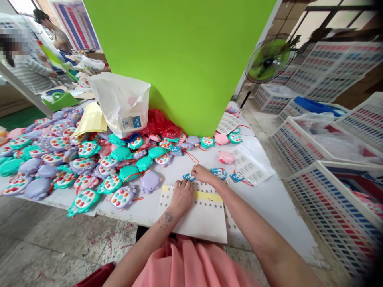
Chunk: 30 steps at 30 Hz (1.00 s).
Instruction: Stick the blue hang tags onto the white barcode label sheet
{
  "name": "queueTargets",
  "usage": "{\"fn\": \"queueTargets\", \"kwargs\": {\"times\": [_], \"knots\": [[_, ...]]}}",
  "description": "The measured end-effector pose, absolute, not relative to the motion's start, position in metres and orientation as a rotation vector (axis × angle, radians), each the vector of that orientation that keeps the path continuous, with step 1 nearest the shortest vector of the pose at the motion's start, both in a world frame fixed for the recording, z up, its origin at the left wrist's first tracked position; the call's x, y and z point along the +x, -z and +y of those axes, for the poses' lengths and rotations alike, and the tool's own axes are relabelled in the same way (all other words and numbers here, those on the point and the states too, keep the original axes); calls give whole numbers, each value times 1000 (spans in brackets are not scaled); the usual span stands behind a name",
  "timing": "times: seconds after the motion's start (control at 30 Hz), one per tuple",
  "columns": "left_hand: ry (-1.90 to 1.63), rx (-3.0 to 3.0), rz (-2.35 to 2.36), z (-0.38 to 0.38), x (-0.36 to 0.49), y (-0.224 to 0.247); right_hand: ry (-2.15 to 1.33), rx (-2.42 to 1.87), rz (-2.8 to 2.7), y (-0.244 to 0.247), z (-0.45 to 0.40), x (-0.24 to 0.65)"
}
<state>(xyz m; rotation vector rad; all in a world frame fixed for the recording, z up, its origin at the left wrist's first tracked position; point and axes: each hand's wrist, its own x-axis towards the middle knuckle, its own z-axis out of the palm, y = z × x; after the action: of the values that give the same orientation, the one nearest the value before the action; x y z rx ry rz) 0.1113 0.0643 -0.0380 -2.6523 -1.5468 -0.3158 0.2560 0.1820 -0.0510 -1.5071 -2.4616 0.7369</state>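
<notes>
A white sheet of small grey stickers with a yellow strip lies at the table's front edge. My left hand rests on its upper left part, fingers curled together at the lower edge of a blue toy tag. Closed in a pinch, my right hand is at that tag's right end; what its fingertips hold is too small to make out. More blue tags lie just right of it, one tag with a red cord. A lilac animal-shaped toy sits left of my hands, and a pink toy beyond them.
Many turquoise, lilac and pink toys are heaped on the left. Behind them stand a white plastic bag and a green partition. Another sticker sheet lies right. Crates and a fan flank the table; two people are back left.
</notes>
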Motion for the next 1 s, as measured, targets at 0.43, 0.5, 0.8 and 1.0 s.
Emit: {"fn": "queueTargets", "kwargs": {"times": [0.43, 0.5, 0.8, 1.0], "knots": [[234, -2666, -1543, 72, 117, 33, -667, -1490, -2397, 49, 172, 255], [230, -2669, -1557, 73, 118, 30, -651, -1500, -2364, 50, 168, 256], [385, -2620, -1615, 64, 117, 41, -530, -1656, -2255, 44, 151, 252], [509, -2597, -1647, 60, 112, 54, -445, -1759, -2243, 50, 152, 243]]}}
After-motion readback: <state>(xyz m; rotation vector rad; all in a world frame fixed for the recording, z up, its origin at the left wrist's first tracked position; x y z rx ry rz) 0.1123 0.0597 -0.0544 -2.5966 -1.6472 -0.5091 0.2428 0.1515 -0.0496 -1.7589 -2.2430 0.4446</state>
